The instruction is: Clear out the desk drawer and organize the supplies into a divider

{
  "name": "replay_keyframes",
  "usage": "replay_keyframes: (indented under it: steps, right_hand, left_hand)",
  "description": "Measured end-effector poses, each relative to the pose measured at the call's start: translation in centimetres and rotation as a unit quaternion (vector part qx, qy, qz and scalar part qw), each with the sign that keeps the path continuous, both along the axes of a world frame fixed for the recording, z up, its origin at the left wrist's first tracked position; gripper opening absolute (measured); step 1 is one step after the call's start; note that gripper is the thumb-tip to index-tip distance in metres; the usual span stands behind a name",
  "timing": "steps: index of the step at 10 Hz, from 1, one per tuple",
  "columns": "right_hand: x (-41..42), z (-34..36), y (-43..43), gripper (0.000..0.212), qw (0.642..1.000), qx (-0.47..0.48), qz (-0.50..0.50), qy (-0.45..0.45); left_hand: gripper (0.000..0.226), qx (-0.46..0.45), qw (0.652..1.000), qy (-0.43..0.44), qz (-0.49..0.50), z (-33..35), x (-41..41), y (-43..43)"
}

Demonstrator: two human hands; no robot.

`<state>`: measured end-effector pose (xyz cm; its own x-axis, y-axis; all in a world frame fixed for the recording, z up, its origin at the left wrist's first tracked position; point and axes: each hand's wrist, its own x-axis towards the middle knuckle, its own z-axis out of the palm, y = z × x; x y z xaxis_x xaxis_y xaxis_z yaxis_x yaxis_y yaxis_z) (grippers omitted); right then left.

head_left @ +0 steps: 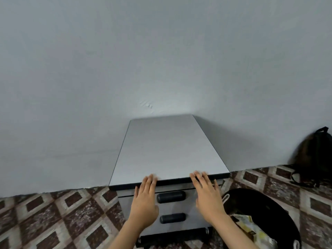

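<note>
A small grey cabinet [167, 151] stands on a patterned tile floor [53, 212], its far end against a plain grey wall [125, 60]. On its near face are 2 drawers, both closed. The upper drawer [190, 201] has a dark rounded handle [171, 196], and the lower drawer [188, 223] just below it has a matching handle [172, 218].

Both hands reach forward over the cabinet's near face with straight, flat fingers that hold nothing. The left hand [145, 200] is left of the handles and the right hand [208, 196] is right of them. The fingertips of both hands lie at the dark near edge of the cabinet top; motion blur hides whether they press on it.

Near right, beside the cabinet, an open black bag [269, 209] on the floor holds yellow-and-white packaging [251, 229]. Far right, a dark backpack [312, 155] leans against the wall.
</note>
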<state>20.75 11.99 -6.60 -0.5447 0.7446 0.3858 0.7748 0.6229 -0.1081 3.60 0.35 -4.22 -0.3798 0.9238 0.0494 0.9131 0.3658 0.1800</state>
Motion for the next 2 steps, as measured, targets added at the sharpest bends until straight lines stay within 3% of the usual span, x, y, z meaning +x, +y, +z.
replay_keyframes:
  steps: [1, 2]
  right_hand:
    - [-0.1, -1.0, 0.9, 0.114, 0.999, -0.012, 0.008, 0.048]
    - [-0.7, -1.9, 1.8, 0.086, 0.984, 0.126, 0.057, 0.114]
  left_hand:
    - [0.085, -0.020, 0.999, -0.039, 0.001, 0.2, -0.5, 0.2]
    - [0.072, 0.135, 0.987, 0.065, -0.054, -3.0, -1.8, 1.4]
